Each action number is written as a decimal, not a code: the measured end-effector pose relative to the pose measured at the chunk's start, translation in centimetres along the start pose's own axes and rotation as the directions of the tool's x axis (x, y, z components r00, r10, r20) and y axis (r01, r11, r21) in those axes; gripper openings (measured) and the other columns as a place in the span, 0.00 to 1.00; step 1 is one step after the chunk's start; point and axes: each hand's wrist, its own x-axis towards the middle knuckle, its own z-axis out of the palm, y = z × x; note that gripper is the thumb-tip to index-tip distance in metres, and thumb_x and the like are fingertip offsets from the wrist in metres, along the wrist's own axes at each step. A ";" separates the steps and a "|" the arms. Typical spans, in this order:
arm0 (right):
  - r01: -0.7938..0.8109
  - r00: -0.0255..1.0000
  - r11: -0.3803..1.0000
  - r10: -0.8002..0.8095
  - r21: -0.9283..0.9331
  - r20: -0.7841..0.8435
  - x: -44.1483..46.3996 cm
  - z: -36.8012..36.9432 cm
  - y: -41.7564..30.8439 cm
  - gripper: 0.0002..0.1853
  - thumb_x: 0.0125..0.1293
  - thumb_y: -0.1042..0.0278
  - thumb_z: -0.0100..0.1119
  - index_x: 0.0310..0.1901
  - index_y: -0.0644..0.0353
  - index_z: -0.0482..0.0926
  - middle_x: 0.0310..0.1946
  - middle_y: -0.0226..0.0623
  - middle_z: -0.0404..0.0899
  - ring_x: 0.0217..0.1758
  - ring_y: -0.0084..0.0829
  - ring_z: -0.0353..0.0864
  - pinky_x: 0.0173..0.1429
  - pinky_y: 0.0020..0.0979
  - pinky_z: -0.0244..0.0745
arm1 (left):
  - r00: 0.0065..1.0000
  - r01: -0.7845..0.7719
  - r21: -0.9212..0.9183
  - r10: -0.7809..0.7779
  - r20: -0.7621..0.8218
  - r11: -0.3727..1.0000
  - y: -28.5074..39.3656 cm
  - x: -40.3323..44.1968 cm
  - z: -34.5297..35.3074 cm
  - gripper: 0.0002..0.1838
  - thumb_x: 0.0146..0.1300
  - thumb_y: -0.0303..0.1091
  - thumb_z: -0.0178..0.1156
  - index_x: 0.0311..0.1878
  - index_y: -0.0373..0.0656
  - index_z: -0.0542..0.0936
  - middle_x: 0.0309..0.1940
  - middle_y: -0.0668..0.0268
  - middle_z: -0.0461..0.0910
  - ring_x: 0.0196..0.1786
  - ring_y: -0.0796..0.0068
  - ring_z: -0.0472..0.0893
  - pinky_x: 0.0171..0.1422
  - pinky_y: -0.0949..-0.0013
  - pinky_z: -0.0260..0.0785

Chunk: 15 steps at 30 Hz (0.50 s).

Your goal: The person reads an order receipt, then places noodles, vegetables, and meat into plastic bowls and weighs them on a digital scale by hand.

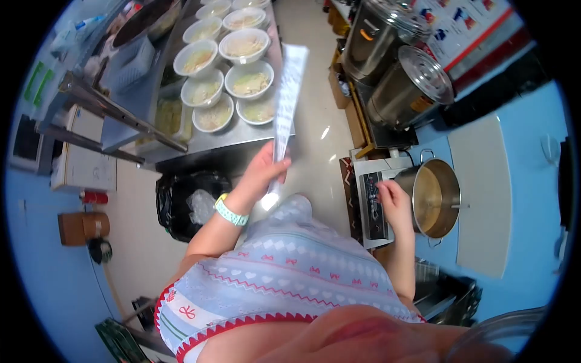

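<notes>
My left hand (270, 166) is closed around the lower end of a long strip of printed paper (290, 85), which stands up past the corner of the metal table. My right hand (396, 204) is at the dark control panel (373, 212) of the cooker, its fingers curled together. Whatever is between those fingertips, if anything, is hidden. Just right of this hand, a steel pot (455, 192) with pale yellowish liquid sits on the cooker. Beside the paper, white bowls (250, 80) with pale food in them stand in two rows.
A metal table (209, 142) carries the bowls at the front left. Below it stands a bin with a black bag (172, 206). Two tall lidded steel containers (393, 91) are at the far right. A shelf rail (124, 112) juts in from the left.
</notes>
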 end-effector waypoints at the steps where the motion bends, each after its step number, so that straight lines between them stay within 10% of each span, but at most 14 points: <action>1: 0.073 0.994 0.997 -0.073 0.006 0.080 2.7 1.0 -0.7 0.09 0.73 0.70 0.56 0.48 0.63 0.80 0.32 0.32 0.82 0.33 0.21 0.79 0.40 0.24 0.75 | 1.000 -0.021 -0.148 0.020 -0.004 0.989 0.3 1.5 0.6 0.15 0.67 0.34 0.60 0.53 0.44 0.70 0.30 0.70 0.72 0.26 0.78 0.73 0.33 0.74 0.67; 6: 0.196 0.821 0.978 -0.125 -0.069 0.558 15.1 4.7 -4.0 0.11 0.72 0.71 0.55 0.53 0.62 0.78 0.37 0.39 0.83 0.43 0.26 0.83 0.47 0.27 0.77 | 0.988 -0.154 -0.496 0.141 -0.064 0.855 2.7 10.7 1.2 0.26 0.70 0.41 0.48 0.68 0.42 0.64 0.40 0.59 0.76 0.36 0.66 0.78 0.44 0.63 0.73; 15: 0.143 0.869 0.984 -0.076 -0.101 0.489 32.2 -0.5 -1.4 0.11 0.73 0.69 0.55 0.51 0.63 0.81 0.39 0.39 0.85 0.43 0.28 0.85 0.48 0.28 0.77 | 0.967 -0.257 -0.393 0.232 -0.109 0.883 7.1 26.9 -0.2 0.24 0.73 0.37 0.45 0.68 0.39 0.60 0.50 0.52 0.78 0.43 0.64 0.83 0.53 0.57 0.78</action>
